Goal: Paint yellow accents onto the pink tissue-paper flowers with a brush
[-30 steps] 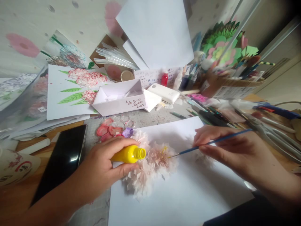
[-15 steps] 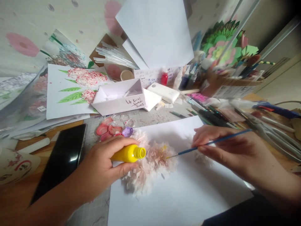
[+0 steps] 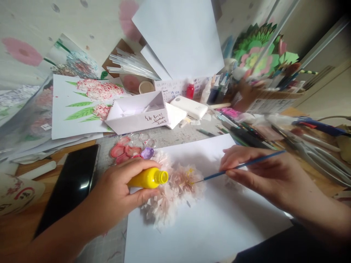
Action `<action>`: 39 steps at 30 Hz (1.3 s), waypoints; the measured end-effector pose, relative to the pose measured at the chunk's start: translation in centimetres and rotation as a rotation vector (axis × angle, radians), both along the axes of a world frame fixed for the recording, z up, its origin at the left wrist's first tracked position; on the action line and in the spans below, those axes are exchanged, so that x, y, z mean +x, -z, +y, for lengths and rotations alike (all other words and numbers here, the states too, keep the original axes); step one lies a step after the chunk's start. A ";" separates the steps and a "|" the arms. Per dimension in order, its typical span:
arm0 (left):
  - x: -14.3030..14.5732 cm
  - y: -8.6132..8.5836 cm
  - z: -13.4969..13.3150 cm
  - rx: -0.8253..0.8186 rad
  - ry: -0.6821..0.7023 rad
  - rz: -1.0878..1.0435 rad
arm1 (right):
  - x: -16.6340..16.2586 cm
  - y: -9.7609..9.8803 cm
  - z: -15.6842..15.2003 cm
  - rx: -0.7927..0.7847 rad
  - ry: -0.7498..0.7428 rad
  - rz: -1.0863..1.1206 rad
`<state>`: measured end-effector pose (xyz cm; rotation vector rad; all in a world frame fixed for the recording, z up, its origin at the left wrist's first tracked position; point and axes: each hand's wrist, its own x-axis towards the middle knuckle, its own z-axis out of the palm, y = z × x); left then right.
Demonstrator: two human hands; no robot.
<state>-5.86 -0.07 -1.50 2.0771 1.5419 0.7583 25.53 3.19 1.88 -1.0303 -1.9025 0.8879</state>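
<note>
yellow bottle point(image 3: 145, 178): clamped in our left grip point(image 3: 120, 190), left of the middle blossom point(image 3: 182, 182)
blue brush point(image 3: 215, 175): pinched in our right grip point(image 3: 255, 171), right of the middle blossom
change: brush edged leftward, tip at the blossom's yellow flecks point(image 3: 190, 170); dabbing seems underway

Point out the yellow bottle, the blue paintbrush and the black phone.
Yellow bottle point(image 3: 146, 178), head view: on its body.
Blue paintbrush point(image 3: 215, 175), head view: on its handle.
Black phone point(image 3: 68, 184), head view: on its screen.
</note>
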 end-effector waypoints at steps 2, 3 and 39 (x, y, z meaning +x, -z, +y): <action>-0.1 0.1 0.1 -0.004 -0.004 0.009 | 0.0 0.0 0.1 -0.006 -0.011 0.001; -0.1 0.1 0.1 -0.007 -0.007 0.013 | 0.0 0.0 0.1 -0.014 -0.012 0.001; 0.1 -0.2 -0.1 -0.011 -0.009 0.000 | 0.3 -0.8 -0.3 -0.040 0.006 0.050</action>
